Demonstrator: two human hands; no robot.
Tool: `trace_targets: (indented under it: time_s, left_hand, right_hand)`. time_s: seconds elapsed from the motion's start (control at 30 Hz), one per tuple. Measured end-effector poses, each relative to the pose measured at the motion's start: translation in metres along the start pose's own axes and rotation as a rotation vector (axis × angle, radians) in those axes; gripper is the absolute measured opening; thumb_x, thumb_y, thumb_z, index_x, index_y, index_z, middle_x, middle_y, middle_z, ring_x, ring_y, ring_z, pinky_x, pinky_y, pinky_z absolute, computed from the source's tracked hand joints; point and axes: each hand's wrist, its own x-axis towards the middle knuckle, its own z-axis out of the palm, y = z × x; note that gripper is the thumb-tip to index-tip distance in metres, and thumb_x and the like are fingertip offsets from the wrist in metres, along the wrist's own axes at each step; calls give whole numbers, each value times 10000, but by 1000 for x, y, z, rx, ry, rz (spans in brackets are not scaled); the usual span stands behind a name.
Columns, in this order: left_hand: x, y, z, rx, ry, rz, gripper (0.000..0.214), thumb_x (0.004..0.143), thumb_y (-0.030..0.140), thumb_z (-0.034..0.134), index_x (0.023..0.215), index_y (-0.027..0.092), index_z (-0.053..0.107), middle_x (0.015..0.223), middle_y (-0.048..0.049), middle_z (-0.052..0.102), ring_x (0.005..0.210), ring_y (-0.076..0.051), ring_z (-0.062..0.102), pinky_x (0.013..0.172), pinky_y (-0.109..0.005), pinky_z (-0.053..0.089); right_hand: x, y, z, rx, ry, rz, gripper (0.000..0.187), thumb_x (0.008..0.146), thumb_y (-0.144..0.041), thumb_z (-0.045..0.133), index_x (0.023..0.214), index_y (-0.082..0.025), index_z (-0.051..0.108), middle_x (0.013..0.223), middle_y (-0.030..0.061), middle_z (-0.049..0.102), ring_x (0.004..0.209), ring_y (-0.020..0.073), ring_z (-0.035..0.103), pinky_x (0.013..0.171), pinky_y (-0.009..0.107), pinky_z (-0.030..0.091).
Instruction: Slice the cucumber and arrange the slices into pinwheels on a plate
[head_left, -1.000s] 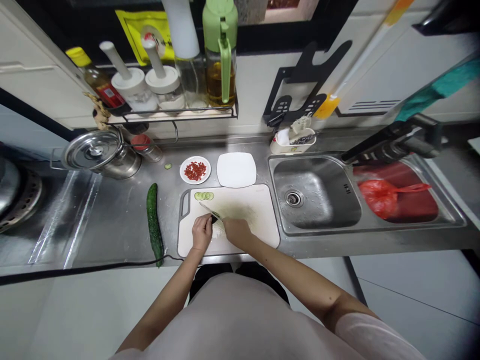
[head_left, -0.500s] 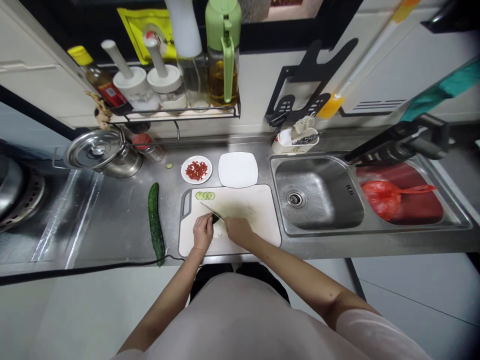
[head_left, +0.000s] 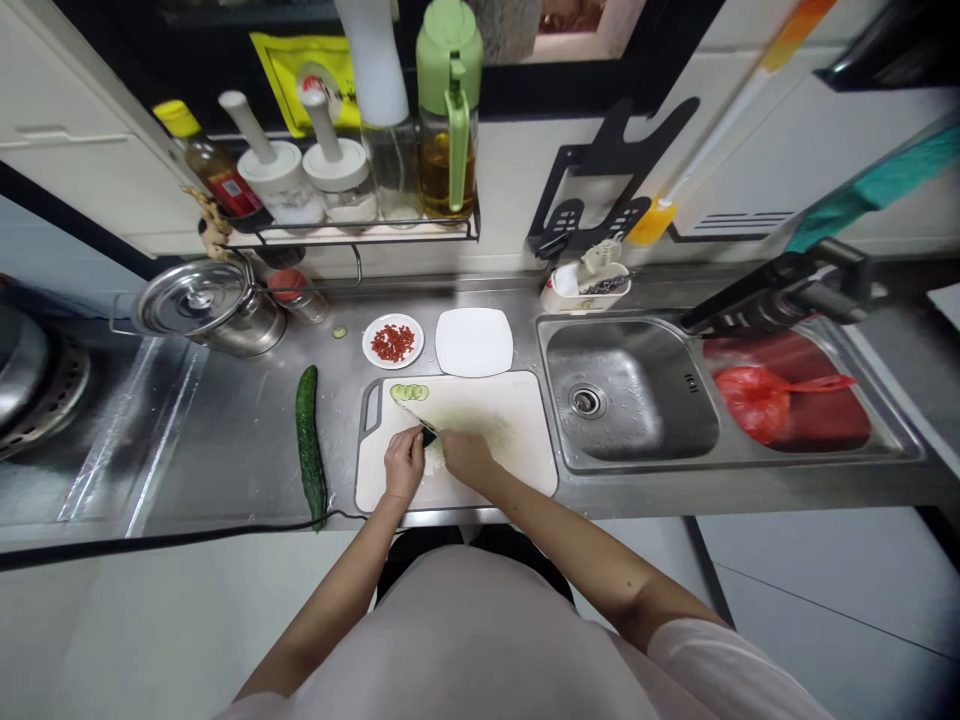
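Observation:
A white cutting board (head_left: 517, 420) lies on the steel counter in front of me. My right hand (head_left: 465, 455) is closed round the handle of a knife (head_left: 418, 421), whose blade points up and left across the board. My left hand (head_left: 405, 464) is curled, fingers down, on something pale beside the blade that I cannot make out. Three cucumber slices (head_left: 409, 393) lie at the board's far edge. A whole cucumber (head_left: 308, 445) lies on the counter to the left of the board.
Behind the board are a small dish of chopped red chilli (head_left: 392, 341) and a square white plate (head_left: 474, 341). A steel sink (head_left: 626, 395) is to the right, a red bag (head_left: 750, 400) beyond it. A lidded pot (head_left: 202, 303) and a bottle rack (head_left: 352, 225) stand at the left rear.
Both hands and the knife have shifted slightly up the board toward the slices; the view has shifted a little. Nothing else has moved.

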Motion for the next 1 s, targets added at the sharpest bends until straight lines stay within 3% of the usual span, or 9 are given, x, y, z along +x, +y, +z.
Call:
trace_targets:
  time_s: [0.3,0.47,0.67,0.87,0.93,1.0]
  left_hand:
    - [2,8,-5,-38,10,2,262,933,276,442,1021,195,676,971,-82,713,915,-193,650,832,-365,531]
    - [0,12,-7,-71,18,-64,257,926,274,453,1038,196,671,982,-80,711,923,-194,651,846,-367,530]
    - [-1,15,-8,-121,50,-112,265,922,284,450,1032,197,675,995,-79,712,932,-198,652,856,-368,522]
    - [12,30,-20,-85,193,-177,298,929,317,440,1079,184,661,1032,-98,687,991,-217,620,895,-380,481]
    - [21,44,-26,-42,167,-101,301,929,322,445,1095,186,656,1066,-103,673,1030,-225,595,942,-399,443]
    - [31,62,-29,5,24,-39,297,928,331,451,1108,210,655,1105,-83,664,1075,-223,569,974,-405,409]
  right_hand:
    - [-21,15,-7,-53,-7,113,310,981,-261,315,1081,-154,589,901,120,694,856,222,672,690,296,462]
    - [-42,34,-14,-129,3,216,295,978,-204,313,1153,-201,552,889,90,694,850,218,670,690,296,429]
    - [-61,46,-13,-251,95,239,352,962,-157,333,1254,-224,518,974,106,671,936,218,629,768,319,380]
    - [-75,56,-6,-294,228,233,417,951,-168,377,1354,-204,477,1008,124,650,958,238,575,793,346,342]
    - [-79,59,-4,-310,270,219,418,947,-164,390,1352,-203,487,996,119,648,946,236,561,792,348,330]
    - [-82,60,-3,-327,309,205,414,942,-158,406,1342,-208,501,972,109,648,923,230,550,786,347,320]
